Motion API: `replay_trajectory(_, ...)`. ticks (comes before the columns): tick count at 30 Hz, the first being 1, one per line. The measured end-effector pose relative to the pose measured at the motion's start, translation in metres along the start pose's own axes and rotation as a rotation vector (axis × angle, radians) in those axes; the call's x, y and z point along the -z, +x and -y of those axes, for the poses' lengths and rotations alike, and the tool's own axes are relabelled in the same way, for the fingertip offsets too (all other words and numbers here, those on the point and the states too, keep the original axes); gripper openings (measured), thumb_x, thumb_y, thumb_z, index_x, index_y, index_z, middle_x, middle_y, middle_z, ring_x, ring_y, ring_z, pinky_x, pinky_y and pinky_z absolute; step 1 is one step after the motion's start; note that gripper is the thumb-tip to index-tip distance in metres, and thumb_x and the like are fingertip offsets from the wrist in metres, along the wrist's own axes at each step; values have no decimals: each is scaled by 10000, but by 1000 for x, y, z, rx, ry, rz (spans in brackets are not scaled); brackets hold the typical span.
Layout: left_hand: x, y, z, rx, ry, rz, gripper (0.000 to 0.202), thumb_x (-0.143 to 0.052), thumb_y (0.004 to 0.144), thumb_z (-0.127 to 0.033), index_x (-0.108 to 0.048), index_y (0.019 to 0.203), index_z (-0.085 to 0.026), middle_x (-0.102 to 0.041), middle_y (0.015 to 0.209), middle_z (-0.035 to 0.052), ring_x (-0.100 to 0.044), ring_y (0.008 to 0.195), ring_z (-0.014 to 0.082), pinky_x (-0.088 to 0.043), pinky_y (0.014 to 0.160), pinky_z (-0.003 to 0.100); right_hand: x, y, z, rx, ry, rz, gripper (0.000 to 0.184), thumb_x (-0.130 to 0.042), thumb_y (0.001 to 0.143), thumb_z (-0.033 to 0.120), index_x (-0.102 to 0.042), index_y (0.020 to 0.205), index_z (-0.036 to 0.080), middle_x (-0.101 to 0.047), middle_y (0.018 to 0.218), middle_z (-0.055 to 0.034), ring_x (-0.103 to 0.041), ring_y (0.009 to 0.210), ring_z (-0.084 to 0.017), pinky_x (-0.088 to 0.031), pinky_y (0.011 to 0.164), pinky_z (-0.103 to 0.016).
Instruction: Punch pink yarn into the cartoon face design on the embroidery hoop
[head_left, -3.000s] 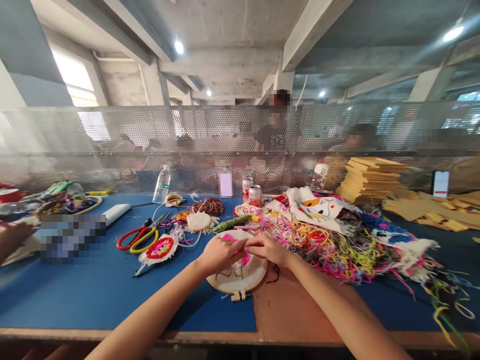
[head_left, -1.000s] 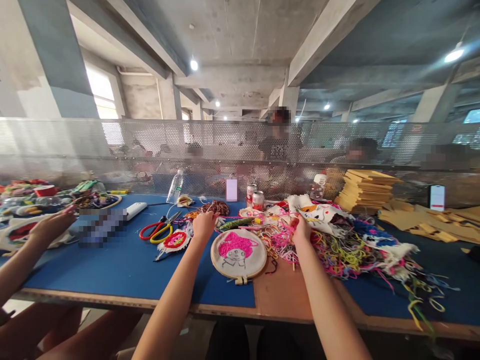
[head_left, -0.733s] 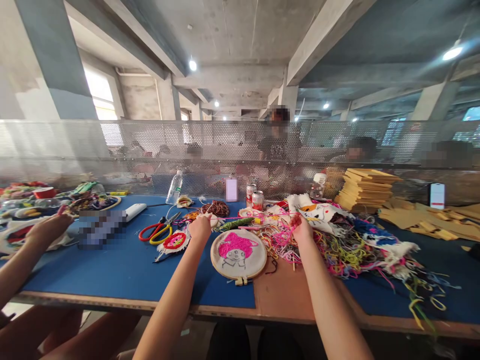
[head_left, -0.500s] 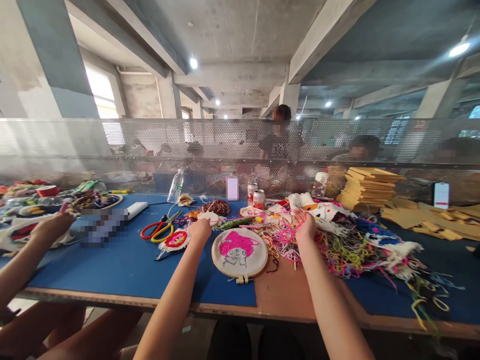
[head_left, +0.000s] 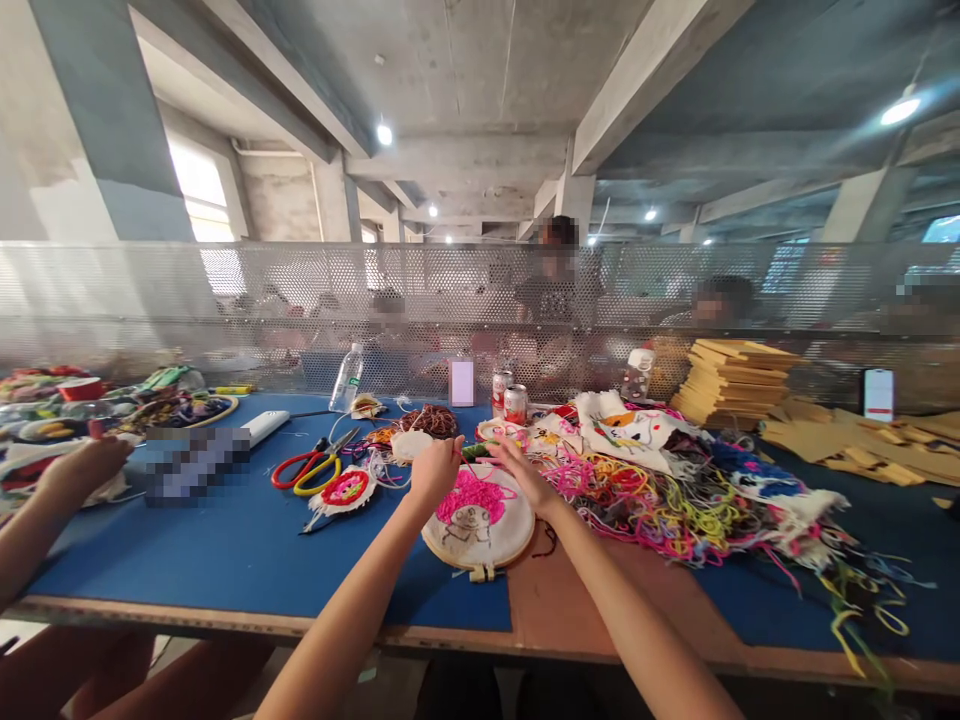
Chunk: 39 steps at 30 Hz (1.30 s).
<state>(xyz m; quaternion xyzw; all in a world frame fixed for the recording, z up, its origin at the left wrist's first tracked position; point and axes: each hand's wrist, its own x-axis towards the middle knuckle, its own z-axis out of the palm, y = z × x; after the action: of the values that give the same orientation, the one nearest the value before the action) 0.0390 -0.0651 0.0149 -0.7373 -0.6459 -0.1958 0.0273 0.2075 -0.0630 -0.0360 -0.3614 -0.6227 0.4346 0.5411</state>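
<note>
An embroidery hoop (head_left: 491,545) lies on the table in front of me, its screw toward me. The white cloth in it bears a cartoon figure with a filled pink hood. My left hand (head_left: 435,474) is closed over the hoop's upper left edge; what its fingers hold is hidden. Just to the right, my right hand (head_left: 525,478) reaches over the hoop's upper right edge, fingers stretched out toward the left one. Between and behind the fingers shows a green strand bundle (head_left: 474,452). Left of the hoop lies a round pink-and-red stitched patch (head_left: 346,489).
Red-and-yellow-handled scissors (head_left: 316,472) lie to the left, near a water bottle (head_left: 347,378). Drink cans (head_left: 515,404) and a phone (head_left: 463,383) stand behind. A large yarn heap (head_left: 660,500) spreads right. A neighbour's hand (head_left: 94,465) works at the far left.
My right hand has moved left from the yarn heap to the hoop. My left hand has shifted right, and both hands are now close together over its top edge.
</note>
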Motion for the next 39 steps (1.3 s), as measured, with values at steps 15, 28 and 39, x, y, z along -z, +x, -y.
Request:
replay_trajectory(15, 4, 2, 4, -197, -208, -60, 558, -143, 937, -427, -602, 728, -187, -635, 649, 36, -597, 640, 168, -334, 559, 233, 29, 0, 11, -259, 512, 21, 256, -441, 880, 355, -593, 1026, 208, -670, 1014, -49, -631, 615, -120, -510, 630, -264)
replay_trajectory(28, -3, 6, 8, -184, -198, 16, 461, -248, 911, -425, -609, 756, -184, -641, 706, 68, -596, 690, 208, -348, 588, 257, 27, -5, 10, -328, 438, 223, 166, -684, 718, 302, -670, 804, 161, -538, 541, 35, -474, 486, -75, -424, 501, -206)
replay_trajectory(39, 14, 3, 8, -234, -389, 322, 520, -284, 879, -480, -585, 598, -161, -597, 578, 36, -525, 573, 144, -394, 601, 260, 45, 7, 3, -206, 540, -36, 240, -744, 598, 253, -619, 793, 192, -522, 591, 62, -428, 474, -56, -413, 498, -205)
